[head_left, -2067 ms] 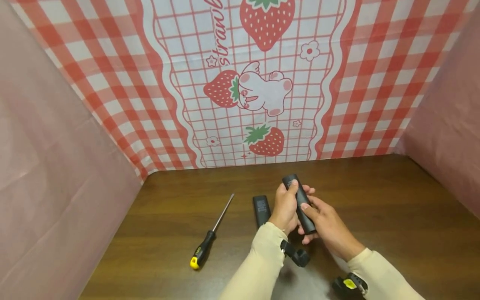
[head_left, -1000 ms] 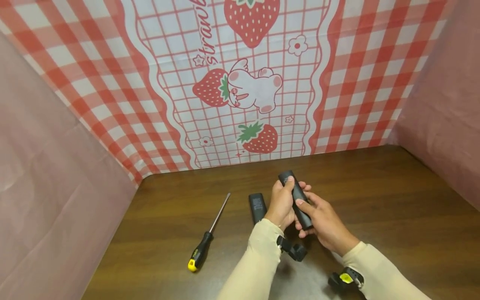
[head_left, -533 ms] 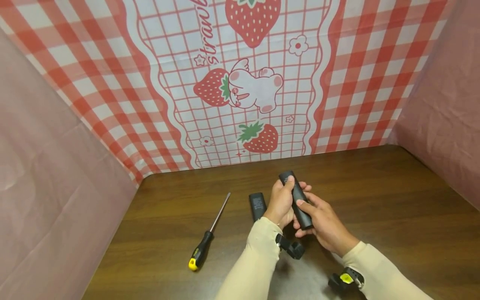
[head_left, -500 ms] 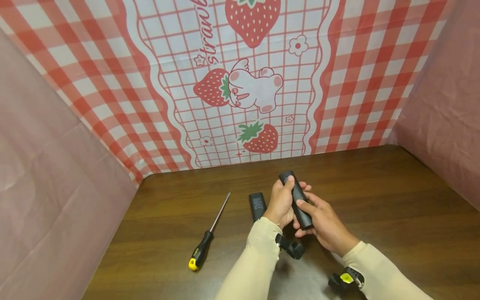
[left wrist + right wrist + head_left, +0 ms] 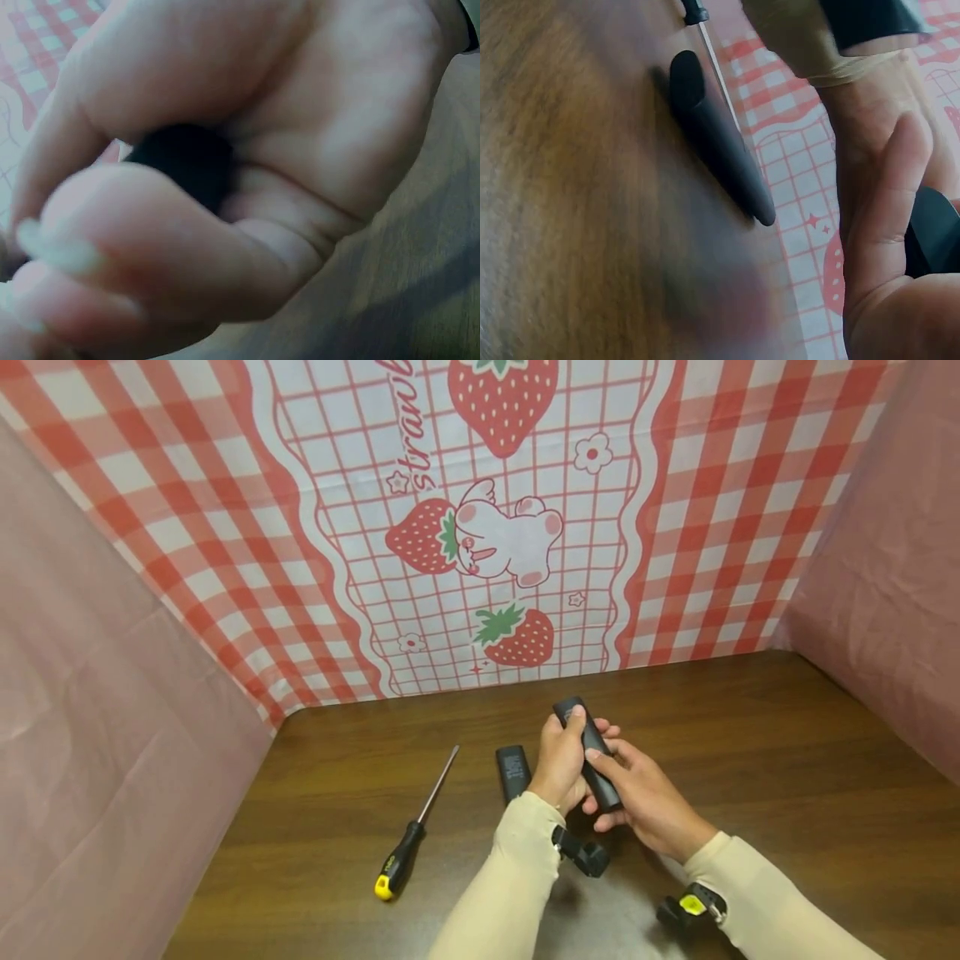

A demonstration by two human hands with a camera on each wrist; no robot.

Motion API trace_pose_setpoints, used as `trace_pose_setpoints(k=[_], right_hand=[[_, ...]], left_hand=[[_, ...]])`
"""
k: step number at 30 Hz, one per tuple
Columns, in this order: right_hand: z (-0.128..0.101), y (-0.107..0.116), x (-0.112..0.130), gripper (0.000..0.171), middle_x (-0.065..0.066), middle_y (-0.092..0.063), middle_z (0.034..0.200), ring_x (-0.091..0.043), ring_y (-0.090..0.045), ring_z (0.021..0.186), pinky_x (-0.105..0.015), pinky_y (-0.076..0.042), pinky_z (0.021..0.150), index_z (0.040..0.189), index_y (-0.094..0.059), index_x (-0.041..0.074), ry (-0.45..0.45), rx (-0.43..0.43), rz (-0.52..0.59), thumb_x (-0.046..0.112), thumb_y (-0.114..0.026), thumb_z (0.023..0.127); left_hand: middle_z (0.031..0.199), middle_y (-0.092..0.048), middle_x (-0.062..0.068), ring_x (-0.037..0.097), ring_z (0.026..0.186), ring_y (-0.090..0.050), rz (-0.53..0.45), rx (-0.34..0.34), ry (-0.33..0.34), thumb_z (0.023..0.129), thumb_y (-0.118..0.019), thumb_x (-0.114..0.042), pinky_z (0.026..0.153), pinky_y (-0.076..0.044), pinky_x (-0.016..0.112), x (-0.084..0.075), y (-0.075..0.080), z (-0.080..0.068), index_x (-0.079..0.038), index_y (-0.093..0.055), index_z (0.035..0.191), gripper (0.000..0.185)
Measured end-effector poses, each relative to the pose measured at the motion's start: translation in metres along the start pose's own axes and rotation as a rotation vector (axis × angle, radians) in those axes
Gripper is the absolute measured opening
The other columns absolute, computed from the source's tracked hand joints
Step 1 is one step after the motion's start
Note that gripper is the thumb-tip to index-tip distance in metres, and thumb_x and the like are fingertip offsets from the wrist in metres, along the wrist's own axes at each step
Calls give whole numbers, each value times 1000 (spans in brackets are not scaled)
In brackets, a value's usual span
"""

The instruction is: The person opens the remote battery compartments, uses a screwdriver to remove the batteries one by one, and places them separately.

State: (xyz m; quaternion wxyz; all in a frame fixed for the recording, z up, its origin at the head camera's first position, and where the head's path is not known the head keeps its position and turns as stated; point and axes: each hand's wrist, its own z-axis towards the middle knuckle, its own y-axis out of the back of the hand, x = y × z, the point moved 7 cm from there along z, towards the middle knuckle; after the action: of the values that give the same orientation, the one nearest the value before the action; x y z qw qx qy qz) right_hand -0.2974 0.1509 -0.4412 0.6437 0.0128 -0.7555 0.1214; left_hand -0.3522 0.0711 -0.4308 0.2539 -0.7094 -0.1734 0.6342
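Black remote (image 5: pixel 588 752) held above counter (image 5: pixel 750 760), long axis pointing away, far end in left hand (image 5: pixel 561 764), near end in right hand (image 5: pixel 637 793), seemingly both grips closed round it.

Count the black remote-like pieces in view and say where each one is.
2. One black piece is held above the table between the left hand and right hand. The other black piece lies flat on the table, left of the hands, beside the screwdriver. More may be hidden.
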Motion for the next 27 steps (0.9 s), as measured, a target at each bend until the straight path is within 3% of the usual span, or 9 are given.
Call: trace_pose_setpoints(k=[6,12,18,27], right_hand=[[1,0,-1,38,-15,-57,81,-16,-59,56,-30,-52,45,135,-34,3,10,-20,4,21,-50,105],[-1,-1,-3,38,-15,-60,78,-17,-62,59,-34,-55,48,137,-32,5,-22,25,26,17,-47,104],[0,-1,-1,38,-17,-62,82,-19,-66,63,-37,-57,51,138,-33,7,-16,65,43,19,-47,105],[0,-2,2,47,-20,-66,81,-24,-69,66,-44,-57,54,137,-34,-2,11,30,-80,23,-56,103]], left_hand=[[99,-66,17,26,89,-70,5,-4,-5,109,-43,-20,87,-54,44,1,-1,0,-2,-45,119,21],[101,-66,19,26,89,-70,19,-28,-12,108,-44,-19,86,-54,42,3,2,-2,-2,-47,118,20],[98,-67,15,24,88,-69,14,-2,-41,108,-44,-20,86,-54,41,0,0,-2,-2,-49,120,22],[92,-68,13,21,80,-69,-62,-68,-35,108,-43,-21,75,-55,37,2,3,0,1,-46,120,26]])
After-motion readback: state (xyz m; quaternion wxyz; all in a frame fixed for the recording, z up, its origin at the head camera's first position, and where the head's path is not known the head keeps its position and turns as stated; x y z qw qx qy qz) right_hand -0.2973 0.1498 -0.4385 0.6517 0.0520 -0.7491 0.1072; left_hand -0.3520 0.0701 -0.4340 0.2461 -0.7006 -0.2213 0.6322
